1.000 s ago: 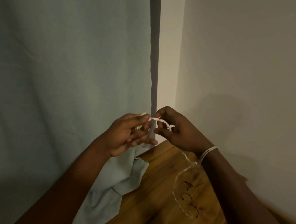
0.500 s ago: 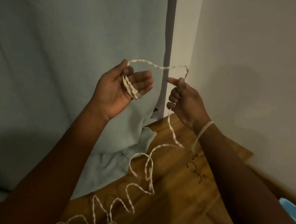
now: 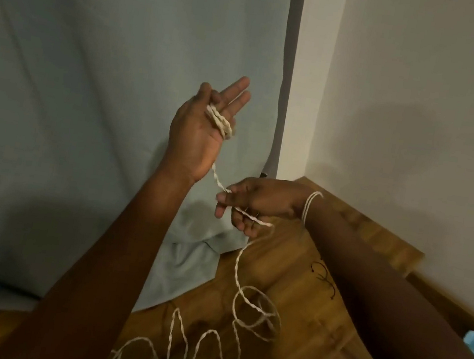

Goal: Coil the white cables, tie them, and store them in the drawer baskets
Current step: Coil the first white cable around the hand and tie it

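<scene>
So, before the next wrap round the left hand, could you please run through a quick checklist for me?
1. Wraps seated on the left hand: ok, white cable loops lie across its palm.
2. Right hand controls the feed: ok, it pinches the strand.
3. Span between hands taut: ok.
4. Slack on the wooden table free of knots: cannot tell, loops overlap.
5. Drawer basket ready: cannot tell.

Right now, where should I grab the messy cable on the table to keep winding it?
Grab the cable on the straight stretch hanging just below the right hand, coming from the side. It hangs clear there, while the part lower on the table lies in tangled loops. The left hand carries the coil.
</scene>
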Motion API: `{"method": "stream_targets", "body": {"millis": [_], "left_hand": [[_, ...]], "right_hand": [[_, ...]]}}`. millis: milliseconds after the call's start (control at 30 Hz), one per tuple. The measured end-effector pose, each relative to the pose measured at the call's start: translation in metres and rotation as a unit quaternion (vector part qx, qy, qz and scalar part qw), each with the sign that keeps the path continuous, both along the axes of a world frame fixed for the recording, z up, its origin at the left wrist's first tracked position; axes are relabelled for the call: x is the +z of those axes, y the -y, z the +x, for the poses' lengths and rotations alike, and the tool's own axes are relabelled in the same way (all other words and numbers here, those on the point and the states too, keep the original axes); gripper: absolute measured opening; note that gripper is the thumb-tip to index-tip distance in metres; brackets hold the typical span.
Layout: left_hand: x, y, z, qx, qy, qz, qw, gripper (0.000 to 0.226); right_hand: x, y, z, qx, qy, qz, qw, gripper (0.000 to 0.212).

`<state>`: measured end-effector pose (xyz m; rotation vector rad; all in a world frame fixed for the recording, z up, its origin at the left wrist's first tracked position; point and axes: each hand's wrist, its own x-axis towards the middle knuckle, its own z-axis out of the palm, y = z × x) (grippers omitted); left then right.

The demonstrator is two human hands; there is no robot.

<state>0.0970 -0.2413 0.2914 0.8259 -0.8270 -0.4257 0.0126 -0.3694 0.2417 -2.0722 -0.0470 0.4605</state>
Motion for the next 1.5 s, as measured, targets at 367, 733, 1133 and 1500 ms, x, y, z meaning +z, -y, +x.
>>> {"method": "stream_targets", "body": {"millis": [367,733,1133,1500], "left_hand": [[-0.027,-0.027,0.017,-0.032,0.152,0.34,0.928,0.052],[0.003,-0.022,0.008,-0.113,-0.136,-0.071,0.982,0.051],[0.037,-0.049,0.006,-0.054,-0.162,-0.171,0.97,0.043],[0.043,-0.034,-0.032,-0.108,-0.173,-0.149,0.968,0.059]], "right_hand": [[-0.003,0.04,0.01,-0.16,0.393,-0.021,0.905,0.027],[-0.08,-0.021,-0.004,-0.064,0.144,0.202,0.967,0.038],[-0.219,-0.023,-0.014,-0.191,0.16,0.035,0.968,0.019],[-0.24,-0.006,-0.013,-0.239,0.107,-0.069,0.963,0.009]]}}
